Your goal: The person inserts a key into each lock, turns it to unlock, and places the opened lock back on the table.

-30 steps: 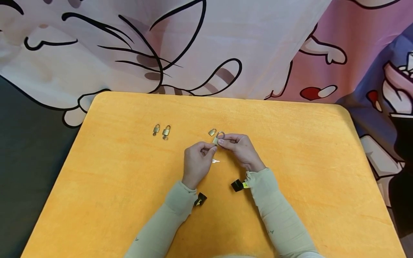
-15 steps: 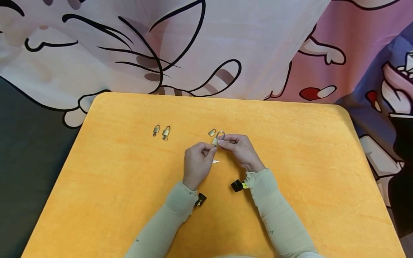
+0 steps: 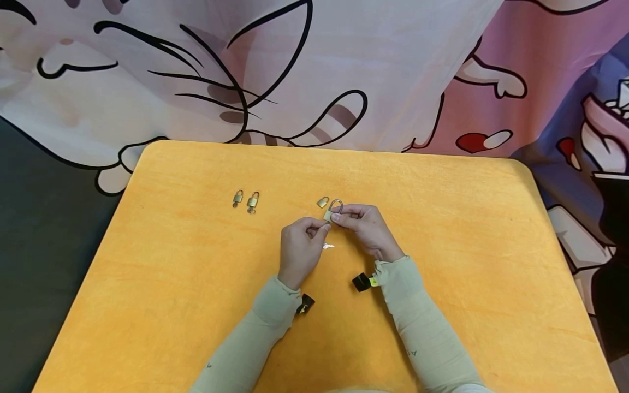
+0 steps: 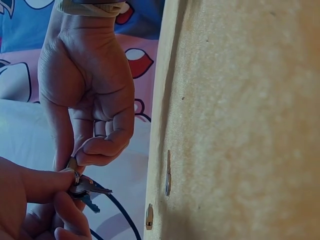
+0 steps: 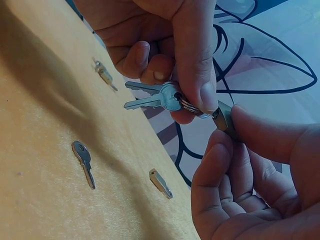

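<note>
1. Right hand [image 3: 368, 229] pinches a padlock [image 3: 327, 215], shackle up, above the table [image 3: 467, 229].
2. Left hand [image 3: 301, 251] pinches a key ring [image 5: 189, 105] at the padlock's base, two keys [image 5: 169, 98] on it.
3. One loose key [image 3: 328, 246] and another lock [image 3: 322, 202] lie nearby.

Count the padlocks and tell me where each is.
4: the leftmost padlock and its neighbor padlock lie on the table; a third padlock lies farther right; the held padlock is in the right hand.
</note>
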`<state>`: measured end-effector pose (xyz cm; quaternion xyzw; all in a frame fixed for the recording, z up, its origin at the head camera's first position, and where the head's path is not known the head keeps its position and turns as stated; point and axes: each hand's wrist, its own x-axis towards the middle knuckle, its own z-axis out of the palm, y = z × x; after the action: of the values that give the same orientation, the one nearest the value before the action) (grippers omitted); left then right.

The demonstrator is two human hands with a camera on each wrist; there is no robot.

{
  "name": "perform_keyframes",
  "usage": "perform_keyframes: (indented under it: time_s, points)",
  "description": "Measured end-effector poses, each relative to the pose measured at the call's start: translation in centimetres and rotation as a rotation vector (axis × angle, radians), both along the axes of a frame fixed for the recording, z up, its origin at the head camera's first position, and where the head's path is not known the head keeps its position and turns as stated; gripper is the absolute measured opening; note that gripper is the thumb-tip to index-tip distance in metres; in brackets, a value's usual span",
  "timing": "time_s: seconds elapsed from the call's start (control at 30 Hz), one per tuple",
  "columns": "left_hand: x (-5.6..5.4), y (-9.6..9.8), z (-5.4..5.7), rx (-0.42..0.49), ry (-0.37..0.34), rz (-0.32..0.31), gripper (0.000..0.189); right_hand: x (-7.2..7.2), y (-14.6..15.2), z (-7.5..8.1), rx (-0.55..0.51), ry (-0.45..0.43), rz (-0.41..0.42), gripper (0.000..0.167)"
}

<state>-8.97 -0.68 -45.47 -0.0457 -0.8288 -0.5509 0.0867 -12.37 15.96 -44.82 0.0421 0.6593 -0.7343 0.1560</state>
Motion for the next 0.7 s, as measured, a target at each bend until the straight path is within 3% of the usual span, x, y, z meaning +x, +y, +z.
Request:
perform_keyframes:
  time_s: [0.33,0.7]
  points:
    - [-0.22,-0.23,-0.08,0.06,-0.127,-0.043,0.009,0.03,0.21,-0.14,-0.041,0.018,0.035,0.008]
    - [-0.38,-0.49,0.11,0.093,-0.202,-0.066,0.011,0.03,0.3,-0.24,-0.065,0.014,0.058,0.005]
